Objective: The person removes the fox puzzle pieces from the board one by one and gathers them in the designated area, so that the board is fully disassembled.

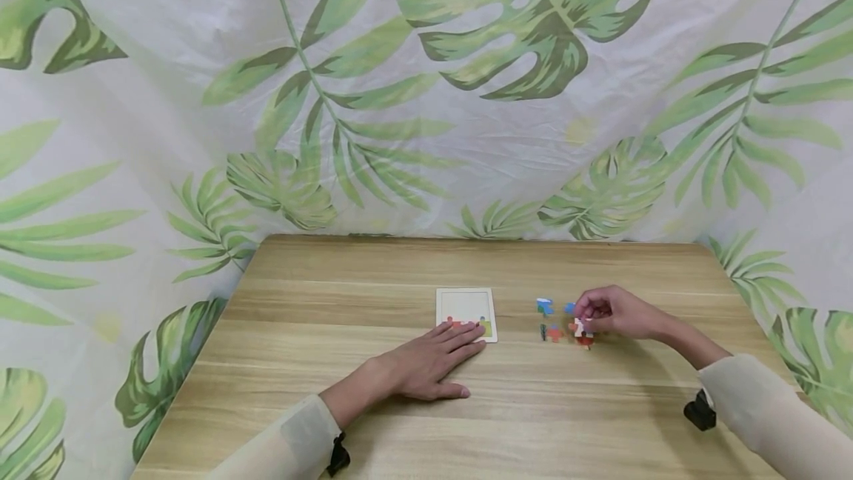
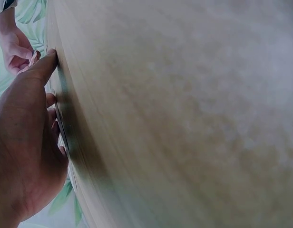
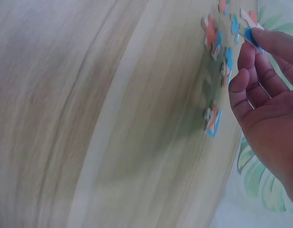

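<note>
My left hand (image 1: 436,363) lies with its fingers spread, fingertips over the lower part of a pale puzzle tray (image 1: 464,292) and thumb out on the wood. Red puzzle pieces (image 1: 451,321) and a yellow-green one (image 1: 486,329) show along the tray's bottom, partly hidden by those fingers. To the right, my right hand (image 1: 620,312) pinches a puzzle piece (image 3: 251,39) between thumb and forefinger; a blue side of it shows in the right wrist view. Under and beside that hand are loose puzzle pieces, among them a blue-green one (image 1: 544,307) and a red one (image 1: 554,333).
The wood-grain table (image 1: 346,280) reaches back to a leaf-print curtain (image 1: 400,132). In the right wrist view, one loose piece (image 3: 212,121) lies apart from several others. Long pale sleeves cover both forearms, with a black object at each wrist.
</note>
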Motion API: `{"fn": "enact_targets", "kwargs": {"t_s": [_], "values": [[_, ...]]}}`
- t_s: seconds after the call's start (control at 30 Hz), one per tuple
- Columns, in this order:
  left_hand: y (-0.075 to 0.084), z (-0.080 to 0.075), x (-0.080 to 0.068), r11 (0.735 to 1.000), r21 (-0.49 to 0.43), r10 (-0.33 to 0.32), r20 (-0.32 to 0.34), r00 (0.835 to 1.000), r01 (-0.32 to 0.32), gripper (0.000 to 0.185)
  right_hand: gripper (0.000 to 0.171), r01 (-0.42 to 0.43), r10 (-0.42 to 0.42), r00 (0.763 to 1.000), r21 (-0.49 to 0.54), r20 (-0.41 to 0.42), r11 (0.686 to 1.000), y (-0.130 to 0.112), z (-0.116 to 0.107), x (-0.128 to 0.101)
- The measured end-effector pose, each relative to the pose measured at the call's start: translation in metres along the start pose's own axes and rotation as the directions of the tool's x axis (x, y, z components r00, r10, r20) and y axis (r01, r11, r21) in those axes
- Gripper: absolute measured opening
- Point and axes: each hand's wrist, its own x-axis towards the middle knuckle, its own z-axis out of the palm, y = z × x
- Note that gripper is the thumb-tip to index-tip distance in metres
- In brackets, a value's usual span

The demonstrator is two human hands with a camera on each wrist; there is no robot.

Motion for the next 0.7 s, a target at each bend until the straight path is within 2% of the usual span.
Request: {"fn": "enact_targets", "kwargs": {"t_s": [0.33, 0.7], "values": [[0.000, -0.001, -0.001, 1.000, -0.008, 0.013, -0.024, 1.000, -0.013, 0.081, 0.011, -0.001, 0.001, 1.000, 0.011, -0.017, 1.000, 0.000, -0.008, -0.020], [0.000, 0.000, 0.000, 1.000, 0.005, 0.011, -0.017, 1.000, -0.010, 0.082, 0.010, 0.006, -0.006, 1.000, 0.004, -0.028, 1.000, 0.009, -0.011, -0.036]]}}
